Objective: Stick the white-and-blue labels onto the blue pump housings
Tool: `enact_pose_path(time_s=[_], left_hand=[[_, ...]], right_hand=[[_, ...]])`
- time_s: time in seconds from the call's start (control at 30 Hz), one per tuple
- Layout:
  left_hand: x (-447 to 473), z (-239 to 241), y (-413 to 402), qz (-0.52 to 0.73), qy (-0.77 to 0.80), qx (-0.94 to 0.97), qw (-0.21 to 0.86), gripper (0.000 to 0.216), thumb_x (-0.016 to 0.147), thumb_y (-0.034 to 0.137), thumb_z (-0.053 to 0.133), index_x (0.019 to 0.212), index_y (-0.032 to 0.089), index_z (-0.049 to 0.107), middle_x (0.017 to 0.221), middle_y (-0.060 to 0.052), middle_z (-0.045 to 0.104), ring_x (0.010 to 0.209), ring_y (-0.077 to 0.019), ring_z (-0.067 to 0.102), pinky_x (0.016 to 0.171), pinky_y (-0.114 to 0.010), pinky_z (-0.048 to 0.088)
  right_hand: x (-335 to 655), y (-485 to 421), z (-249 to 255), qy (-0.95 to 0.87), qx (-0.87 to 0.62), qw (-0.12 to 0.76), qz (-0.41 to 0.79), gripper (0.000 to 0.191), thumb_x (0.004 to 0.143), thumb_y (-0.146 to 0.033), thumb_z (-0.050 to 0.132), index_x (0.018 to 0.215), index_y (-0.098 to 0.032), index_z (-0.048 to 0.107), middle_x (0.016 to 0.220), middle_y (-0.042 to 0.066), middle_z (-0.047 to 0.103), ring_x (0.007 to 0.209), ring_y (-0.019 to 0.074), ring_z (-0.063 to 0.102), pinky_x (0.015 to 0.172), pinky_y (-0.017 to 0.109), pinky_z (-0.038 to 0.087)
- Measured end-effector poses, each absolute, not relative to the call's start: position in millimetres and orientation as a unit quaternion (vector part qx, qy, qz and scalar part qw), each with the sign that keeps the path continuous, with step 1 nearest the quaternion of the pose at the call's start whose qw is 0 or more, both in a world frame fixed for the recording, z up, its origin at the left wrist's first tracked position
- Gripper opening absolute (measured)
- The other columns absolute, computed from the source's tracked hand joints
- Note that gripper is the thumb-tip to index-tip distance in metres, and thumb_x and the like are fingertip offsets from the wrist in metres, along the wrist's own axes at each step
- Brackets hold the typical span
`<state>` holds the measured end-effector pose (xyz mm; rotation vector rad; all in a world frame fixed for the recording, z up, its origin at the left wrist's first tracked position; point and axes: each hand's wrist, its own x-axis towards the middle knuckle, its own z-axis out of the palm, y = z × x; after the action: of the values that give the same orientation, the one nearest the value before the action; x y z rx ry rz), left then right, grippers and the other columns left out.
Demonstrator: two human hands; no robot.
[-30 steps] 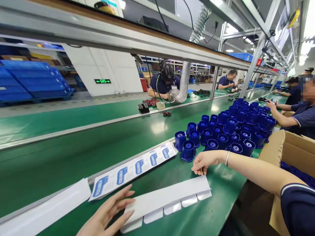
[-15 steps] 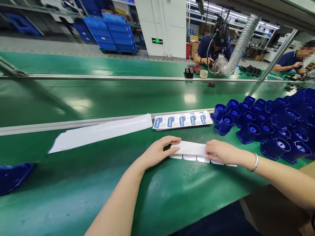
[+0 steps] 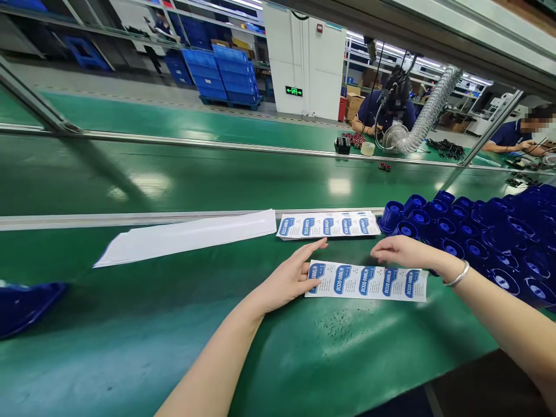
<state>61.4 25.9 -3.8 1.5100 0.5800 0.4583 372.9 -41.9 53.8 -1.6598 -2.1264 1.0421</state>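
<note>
A strip of blue-and-white printed labels (image 3: 365,282) lies face up on the green bench. My left hand (image 3: 289,275) grips its left end, the thumb on the printed face and some fingers behind it, with the index finger stretched out above. Just over the strip's upper edge, my right hand (image 3: 402,252) hovers with its fingers curled together; nothing shows in them. Behind the strip is a stack of similar label sheets (image 3: 328,226). To the left of that stack lies a long white paper strip (image 3: 195,234), plain on top.
Many blue plastic cup-shaped parts (image 3: 478,249) crowd the bench at right. Another blue object (image 3: 30,307) is at the left edge. A metal rail (image 3: 217,145) crosses behind the bench. Beyond it, two people work near a flexible silver duct (image 3: 434,110).
The label strip was folded with white backing showing; now it lies flat, printed side up. My right hand has let go of it and moved up slightly. The view has tilted.
</note>
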Motion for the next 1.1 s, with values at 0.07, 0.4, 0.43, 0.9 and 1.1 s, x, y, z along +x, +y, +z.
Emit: enact_pose_path(time_s=[0.07,0.4,0.43,0.9,1.1], left_hand=[[63.7,-4.1,24.8,0.212,0.245,0.669,0.669,0.077,0.085,0.029,0.069,0.152,0.037,0.033,0.164,-0.010,0.020,0.117,-0.0267,0.062,0.088,-0.040,0.060],[57.6,-15.5,36.3,0.216,0.262,0.666,0.664,0.082,0.087,0.036,0.068,0.154,0.039,0.022,0.134,-0.007,0.046,0.106,-0.0221,0.062,0.084,-0.035,0.057],[56.2,-16.9,38.9,0.216,0.263,0.667,0.663,0.082,0.087,0.037,0.069,0.154,0.040,0.022,0.138,-0.008,0.044,0.108,-0.0230,0.062,0.087,-0.036,0.057],[57.9,-16.8,33.9,0.206,0.242,0.646,0.694,0.085,0.085,0.026,0.069,0.156,0.036,0.024,0.132,-0.009,0.046,0.103,-0.0208,0.063,0.083,-0.034,0.055],[53.6,-13.2,34.8,0.187,0.277,0.675,0.657,0.081,0.085,0.041,0.070,0.155,0.037,0.029,0.137,-0.008,0.054,0.126,-0.0284,0.057,0.104,-0.041,0.049]], right_hand=[[357.2,-38.4,59.1,-0.750,-0.570,0.162,0.294,0.029,0.101,-0.035,0.051,0.111,-0.016,0.071,0.113,0.012,0.069,0.108,0.0258,0.063,0.097,0.040,0.049],[257.2,-23.0,14.4,-0.841,-0.520,0.149,-0.011,0.017,0.098,-0.024,0.063,0.094,-0.010,0.071,0.107,0.014,0.069,0.099,0.0273,0.064,0.088,0.041,0.050],[255.2,-22.6,11.7,-0.842,-0.519,0.148,-0.026,0.016,0.100,-0.021,0.060,0.095,-0.010,0.070,0.108,0.014,0.068,0.099,0.0269,0.063,0.087,0.041,0.049],[265.8,-42.7,0.9,-0.825,-0.527,0.204,0.016,0.022,0.097,-0.031,0.066,0.109,-0.013,0.065,0.130,0.018,0.059,0.114,0.0310,0.060,0.093,0.047,0.050],[262.3,-36.3,-3.1,-0.830,-0.519,0.205,-0.016,0.011,0.100,-0.024,0.059,0.099,-0.015,0.066,0.126,0.014,0.062,0.112,0.0267,0.060,0.090,0.042,0.049]])
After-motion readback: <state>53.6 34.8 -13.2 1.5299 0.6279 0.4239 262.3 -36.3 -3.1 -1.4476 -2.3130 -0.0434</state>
